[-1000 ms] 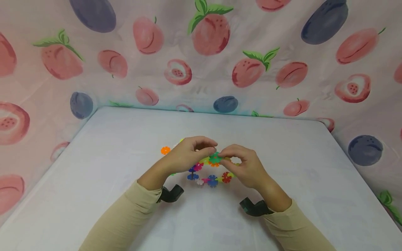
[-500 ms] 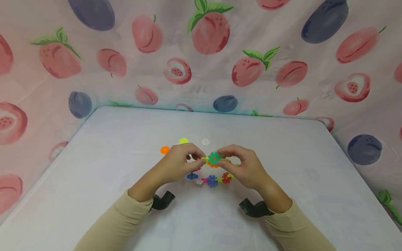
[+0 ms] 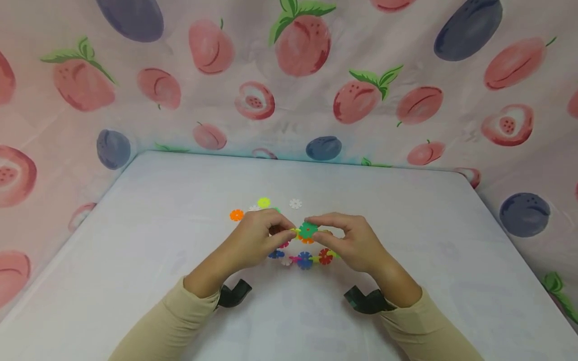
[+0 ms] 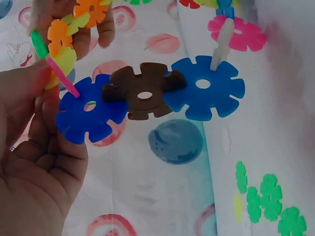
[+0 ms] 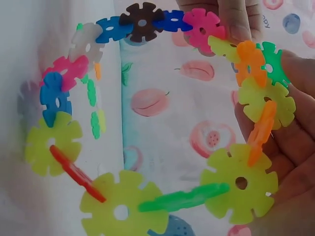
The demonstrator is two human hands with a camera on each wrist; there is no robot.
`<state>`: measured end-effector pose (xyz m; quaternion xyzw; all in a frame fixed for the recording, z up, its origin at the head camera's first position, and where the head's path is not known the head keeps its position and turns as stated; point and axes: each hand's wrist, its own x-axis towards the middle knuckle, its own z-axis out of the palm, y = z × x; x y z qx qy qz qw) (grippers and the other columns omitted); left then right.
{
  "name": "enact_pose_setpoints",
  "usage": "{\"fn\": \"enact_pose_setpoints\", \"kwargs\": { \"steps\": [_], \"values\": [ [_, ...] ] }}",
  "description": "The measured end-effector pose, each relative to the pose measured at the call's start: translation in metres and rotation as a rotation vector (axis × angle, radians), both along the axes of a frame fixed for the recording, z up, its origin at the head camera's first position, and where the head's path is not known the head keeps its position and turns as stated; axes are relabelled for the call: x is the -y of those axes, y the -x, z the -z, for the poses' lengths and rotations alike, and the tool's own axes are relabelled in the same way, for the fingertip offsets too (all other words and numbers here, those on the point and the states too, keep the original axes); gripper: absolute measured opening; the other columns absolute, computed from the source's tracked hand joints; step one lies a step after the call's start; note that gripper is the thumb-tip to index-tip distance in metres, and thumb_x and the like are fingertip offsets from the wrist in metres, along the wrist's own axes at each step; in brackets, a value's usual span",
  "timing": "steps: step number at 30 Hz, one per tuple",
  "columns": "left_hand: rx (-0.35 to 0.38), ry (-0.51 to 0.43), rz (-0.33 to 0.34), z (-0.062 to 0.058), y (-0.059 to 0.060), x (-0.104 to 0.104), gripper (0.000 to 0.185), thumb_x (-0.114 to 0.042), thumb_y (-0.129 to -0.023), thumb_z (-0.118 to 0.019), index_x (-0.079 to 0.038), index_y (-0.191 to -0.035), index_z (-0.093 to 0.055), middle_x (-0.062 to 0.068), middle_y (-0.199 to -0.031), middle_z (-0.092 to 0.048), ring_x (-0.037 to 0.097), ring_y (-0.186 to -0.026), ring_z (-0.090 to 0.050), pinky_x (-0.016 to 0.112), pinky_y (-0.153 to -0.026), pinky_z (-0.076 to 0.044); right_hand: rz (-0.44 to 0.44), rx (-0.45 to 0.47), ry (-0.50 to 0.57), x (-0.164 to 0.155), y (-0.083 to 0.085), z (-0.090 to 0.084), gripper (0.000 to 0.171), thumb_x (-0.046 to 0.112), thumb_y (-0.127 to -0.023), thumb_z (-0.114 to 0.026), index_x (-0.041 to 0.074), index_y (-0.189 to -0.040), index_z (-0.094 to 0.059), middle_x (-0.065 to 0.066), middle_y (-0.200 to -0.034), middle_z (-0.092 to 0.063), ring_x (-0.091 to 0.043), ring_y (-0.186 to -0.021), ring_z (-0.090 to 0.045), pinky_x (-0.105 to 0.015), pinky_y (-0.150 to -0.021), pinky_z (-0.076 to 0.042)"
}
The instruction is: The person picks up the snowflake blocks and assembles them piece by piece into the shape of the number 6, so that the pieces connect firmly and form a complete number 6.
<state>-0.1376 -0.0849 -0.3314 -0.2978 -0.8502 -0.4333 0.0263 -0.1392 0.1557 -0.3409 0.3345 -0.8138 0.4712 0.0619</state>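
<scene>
Between the hands hangs a closed ring of slotted plastic snowflake discs [image 5: 121,211], joined edge to edge in many colours. My left hand [image 3: 257,238] pinches the ring at a yellow disc [image 4: 64,69], beside a pink one. My right hand [image 3: 349,238] has thumb and index finger on a green snowflake disc [image 3: 308,230], which sits at an orange disc [image 5: 251,64] of the ring. The ring's near side, with a blue disc [image 3: 304,260] and a red disc [image 3: 325,256], droops below the hands. Fingers cover part of the left side.
Loose discs lie on the white table [image 3: 384,200] behind the left hand: an orange one [image 3: 237,215], a bright yellow one [image 3: 264,202] and a white one [image 3: 295,203] among them. A fruit-patterned cloth [image 3: 289,125] rises behind the table.
The left hand has moved down and left from beside the green disc to the yellow disc. My right index finger has shifted over the green disc's top edge.
</scene>
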Motion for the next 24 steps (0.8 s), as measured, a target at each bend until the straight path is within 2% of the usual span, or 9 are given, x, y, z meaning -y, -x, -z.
{"fn": "enact_pose_setpoints", "kwargs": {
  "steps": [5,12,21,24],
  "values": [
    [-0.058,-0.007,-0.006,0.0020,-0.0014,-0.0018,0.004,-0.009,-0.091,-0.074,-0.006,-0.093,-0.076,-0.008,-0.079,-0.063,0.006,-0.073,-0.059,0.024,-0.070,-0.054,-0.009,0.051,0.002,0.0000,0.0001,-0.0008,0.030,0.001,-0.090,-0.072,-0.001,-0.120,-0.071,-0.009,-0.114,-0.072,-0.024,-0.109,-0.067,-0.034,-0.087,-0.055],
    [-0.121,-0.046,-0.012,0.0060,-0.0017,-0.0052,0.005,-0.009,-0.091,-0.075,-0.004,-0.092,-0.075,-0.006,-0.077,-0.062,0.007,-0.072,-0.057,0.024,-0.066,-0.052,0.005,0.116,0.009,-0.0004,0.0004,-0.0009,0.030,0.002,-0.090,-0.073,-0.002,-0.120,-0.071,-0.011,-0.112,-0.073,-0.025,-0.106,-0.068,-0.032,-0.079,-0.057],
    [-0.170,-0.053,-0.010,0.0065,-0.0029,-0.0056,0.005,-0.005,-0.088,-0.077,-0.002,-0.092,-0.075,-0.005,-0.077,-0.062,0.009,-0.071,-0.056,0.023,-0.063,-0.051,-0.011,0.098,0.019,0.0003,0.0010,0.0006,0.028,0.001,-0.090,-0.072,-0.001,-0.118,-0.073,-0.010,-0.109,-0.074,-0.023,-0.102,-0.069,-0.034,-0.079,-0.056],
    [-0.194,-0.062,0.000,0.0062,-0.0029,-0.0061,0.006,-0.003,-0.086,-0.078,-0.002,-0.091,-0.075,-0.004,-0.077,-0.062,0.009,-0.070,-0.057,0.022,-0.063,-0.052,-0.011,0.075,0.011,-0.0002,0.0013,0.0005,0.027,0.001,-0.089,-0.073,0.000,-0.117,-0.073,-0.008,-0.105,-0.075,-0.021,-0.097,-0.069,-0.033,-0.075,-0.056]
  ]
}}
